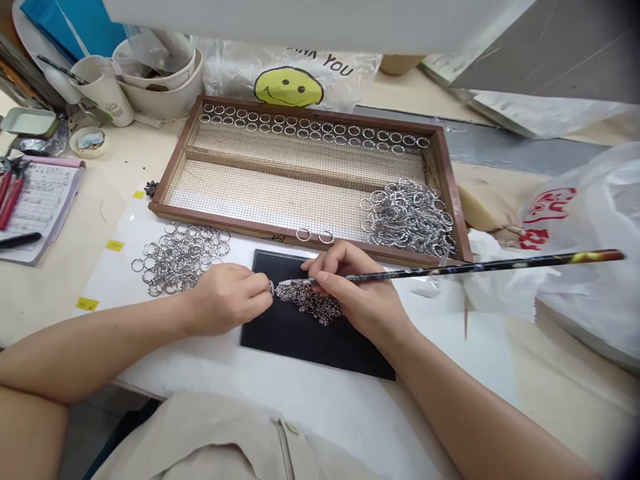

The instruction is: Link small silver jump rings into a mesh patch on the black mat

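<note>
Left hand [230, 297]: pinching glittering piece [272, 287] over flat black mat [300, 347]
Right hand [355, 285]: pinching slim glossy rod [480, 267]
Grains [320, 305]: sparkling heap, mat's middle
Rings [180, 261]: silvery hoops piled left
Far tray [225, 227]: wood, wire mesh

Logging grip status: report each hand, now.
Left hand: closed, pinching a small shiny silver piece, likely a ring.
Right hand: closed, holding a long thin black multicoloured stick.
</note>
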Tool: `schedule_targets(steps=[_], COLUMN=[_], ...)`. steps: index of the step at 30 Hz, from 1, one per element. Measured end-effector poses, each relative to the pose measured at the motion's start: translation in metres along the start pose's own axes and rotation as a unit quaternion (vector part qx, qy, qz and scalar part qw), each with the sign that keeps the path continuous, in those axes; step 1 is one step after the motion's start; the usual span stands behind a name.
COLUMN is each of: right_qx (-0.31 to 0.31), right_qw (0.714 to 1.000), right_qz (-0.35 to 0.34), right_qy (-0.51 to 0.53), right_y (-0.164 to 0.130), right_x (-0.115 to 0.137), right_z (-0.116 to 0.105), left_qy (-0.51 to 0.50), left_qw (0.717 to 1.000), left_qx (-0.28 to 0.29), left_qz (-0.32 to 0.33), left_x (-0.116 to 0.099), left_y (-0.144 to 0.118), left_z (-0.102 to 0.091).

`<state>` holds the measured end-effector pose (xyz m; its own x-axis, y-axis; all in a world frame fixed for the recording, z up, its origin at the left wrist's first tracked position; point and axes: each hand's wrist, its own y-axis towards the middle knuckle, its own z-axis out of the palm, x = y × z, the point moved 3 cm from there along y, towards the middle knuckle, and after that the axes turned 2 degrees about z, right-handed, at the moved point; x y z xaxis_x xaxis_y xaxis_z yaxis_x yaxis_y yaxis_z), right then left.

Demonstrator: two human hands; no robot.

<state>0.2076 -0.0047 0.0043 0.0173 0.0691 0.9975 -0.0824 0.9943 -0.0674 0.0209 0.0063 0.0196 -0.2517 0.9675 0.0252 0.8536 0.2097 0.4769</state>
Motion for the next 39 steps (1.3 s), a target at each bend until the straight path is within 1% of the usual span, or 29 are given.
schedule_targets(steps=[3, 5, 7, 15, 22, 33, 39], right_qx=[0.035, 0.053, 0.058, 0.049, 0.058, 0.053, 0.048], right_qw=[0.996, 0.993, 0.991, 0.995, 0.994, 0.995, 0.996], right_qz=[-0.002, -0.005, -0.006, 0.013, 0.012, 0.018, 0.02], right_qy=[0.077, 0.107, 0.119, 0.088, 0.088, 0.079, 0.069], right_y=[0.0017, 0.0022, 0.0022, 0.0, -0.0005, -0.0003, 0.0001], right_x=[-0.0027, -0.0026, -0.002, -0.0013, -0.0002, -0.001, -0.001], right_z=[0.0005, 0.0016, 0.0024, 0.0044, 0.0049, 0.0048, 0.0048], left_qy=[-0.001, -0.002, -0.002, -0.005, 0.0, -0.001, 0.001], left_qw=[1.0, 1.0, 1.0, 1.0, 1.0, 1.0, 1.0], left_qx=[0.002, 0.004, 0.002, 0.006, 0.004, 0.009, 0.0], left_qz=[0.001, 0.003, 0.005, 0.006, 0.005, 0.005, 0.007], left_x=[-0.0002, -0.0005, -0.0008, -0.0005, -0.0005, -0.0003, -0.001], left_y=[0.0, 0.0003, 0.0005, 0.0003, 0.0011, 0.0016, 0.0023], left_z=[-0.0003, -0.0005, -0.0006, -0.0006, -0.0016, -0.0013, -0.0013])
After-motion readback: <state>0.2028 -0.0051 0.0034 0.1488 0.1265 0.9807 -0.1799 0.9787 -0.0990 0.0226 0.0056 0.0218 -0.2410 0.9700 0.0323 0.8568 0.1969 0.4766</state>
